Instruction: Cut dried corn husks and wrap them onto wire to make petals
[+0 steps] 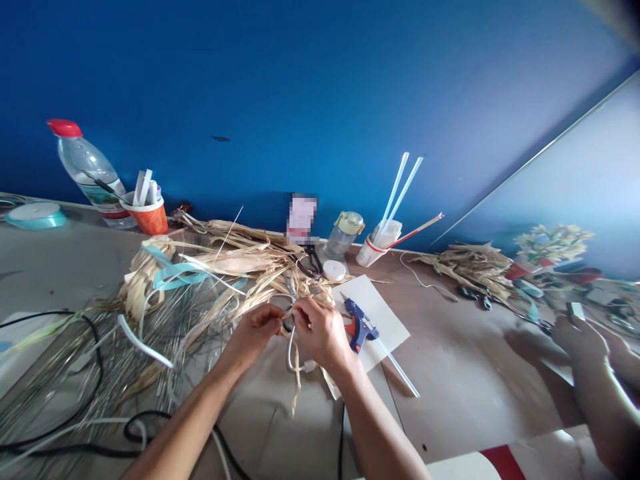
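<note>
My left hand (259, 331) and my right hand (323, 332) meet at the middle of the table, fingers closed in a pinch. Between them runs a thin strip of dried corn husk (296, 387), its tail hanging below my right fingers. The exact grip points are partly hidden by the fingers. A white cable (290, 353) loops just under my hands. Beyond my fingertips lies a heap of dried corn husks (250, 262). Right of my right hand, a blue hot glue gun (361, 325) with a clear glue stick rests on a white sheet (393, 330).
Thin metal wires (170, 333) and black cable (100, 360) spread across the left. At the back stand a bottle (93, 170), a red cup (150, 217), a jar (344, 235) and a cup of glue sticks (371, 252). Another person's hands (583, 340) are at far right.
</note>
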`<state>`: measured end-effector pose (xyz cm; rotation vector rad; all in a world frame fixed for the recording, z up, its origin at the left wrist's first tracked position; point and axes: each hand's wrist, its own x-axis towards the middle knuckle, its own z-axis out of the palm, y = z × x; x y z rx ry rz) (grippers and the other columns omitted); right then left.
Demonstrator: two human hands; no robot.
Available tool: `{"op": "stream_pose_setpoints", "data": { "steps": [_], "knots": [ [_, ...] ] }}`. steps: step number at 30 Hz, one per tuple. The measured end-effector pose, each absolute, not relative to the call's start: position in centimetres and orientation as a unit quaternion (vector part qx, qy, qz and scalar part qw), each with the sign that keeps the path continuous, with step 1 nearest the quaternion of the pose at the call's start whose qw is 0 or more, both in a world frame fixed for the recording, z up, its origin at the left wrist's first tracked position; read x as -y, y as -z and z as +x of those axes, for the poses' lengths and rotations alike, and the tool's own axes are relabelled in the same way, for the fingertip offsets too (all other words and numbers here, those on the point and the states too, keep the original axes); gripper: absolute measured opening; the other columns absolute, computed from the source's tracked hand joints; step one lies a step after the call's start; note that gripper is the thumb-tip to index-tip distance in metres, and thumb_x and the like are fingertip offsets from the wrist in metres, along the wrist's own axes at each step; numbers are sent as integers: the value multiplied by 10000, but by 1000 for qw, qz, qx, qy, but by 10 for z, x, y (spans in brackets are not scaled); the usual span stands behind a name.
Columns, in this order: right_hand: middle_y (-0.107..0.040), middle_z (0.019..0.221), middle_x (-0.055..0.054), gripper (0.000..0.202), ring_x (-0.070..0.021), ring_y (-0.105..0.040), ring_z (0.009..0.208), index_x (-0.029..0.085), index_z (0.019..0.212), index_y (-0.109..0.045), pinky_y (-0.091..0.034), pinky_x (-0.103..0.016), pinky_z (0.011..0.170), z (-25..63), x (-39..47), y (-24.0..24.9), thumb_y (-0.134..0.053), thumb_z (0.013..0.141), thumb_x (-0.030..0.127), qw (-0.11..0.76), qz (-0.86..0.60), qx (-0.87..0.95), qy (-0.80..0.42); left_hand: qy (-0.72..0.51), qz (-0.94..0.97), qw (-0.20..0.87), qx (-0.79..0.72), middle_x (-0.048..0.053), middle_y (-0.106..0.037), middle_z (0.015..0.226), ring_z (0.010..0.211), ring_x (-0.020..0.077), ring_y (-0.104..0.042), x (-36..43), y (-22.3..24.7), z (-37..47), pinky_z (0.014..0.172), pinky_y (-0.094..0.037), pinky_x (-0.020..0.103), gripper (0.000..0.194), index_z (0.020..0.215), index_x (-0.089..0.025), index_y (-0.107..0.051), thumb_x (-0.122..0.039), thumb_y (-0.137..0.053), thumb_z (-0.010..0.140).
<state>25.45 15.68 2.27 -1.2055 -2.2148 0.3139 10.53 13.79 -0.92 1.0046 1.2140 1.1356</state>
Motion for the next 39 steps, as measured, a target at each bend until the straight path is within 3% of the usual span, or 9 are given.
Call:
{"op": "stream_pose_setpoints", "data": {
  "steps": [11,15,19,24,30,39],
  "knots": [
    [-600,646,8,140,-124,-528,585,192,749,-589,-348,-215,573,252,-158,-20,-480,784,112,291,-475,820,-133,-471,410,580,-523,-54,-507,523,492,82,-409,-138,17,104,472,-277,201,110,707,-171,-629,-235,-576,635],
    [-621,663,-2,160,-131,-550,599,186,827,-619,-375,-218,587,252,-157,-20,-474,795,126,309,-476,804,-179,-477,388,599,-513,-60,-492,519,472,74,-384,-137,16,104,459,-253,202,116,714,-172,-624,-250,-593,634],
    [-608,664,2,226,-132,-538,598,178,960,-609,-403,-225,597,251,-153,-21,-466,787,146,390,-463,752,-261,-501,368,607,-494,-68,-453,478,460,70,-362,-137,11,105,463,-240,204,120,681,-164,-609,-264,-619,615],
    [-520,635,28,97,-104,-443,527,179,843,-545,-351,-216,503,246,-152,-16,-504,774,234,503,-501,557,-432,-518,348,609,-489,-63,-459,483,448,68,-347,-137,7,104,451,-209,208,130,672,-160,-613,-272,-636,612],
    [-472,534,54,156,-79,-378,465,151,789,-588,-289,-209,470,238,-154,-12,-570,691,271,422,-472,472,-613,-511,379,592,-494,-58,-483,514,487,72,-369,-136,6,102,467,-241,198,91,700,-161,-628,-245,-603,677],
    [-468,476,48,103,-76,-368,457,147,622,-580,-270,-211,460,237,-152,-16,-568,647,247,410,-485,486,-600,-490,461,505,-540,-55,-523,540,479,95,-420,-134,6,104,485,-321,211,119,712,-184,-645,-243,-542,714]
  ]
}}
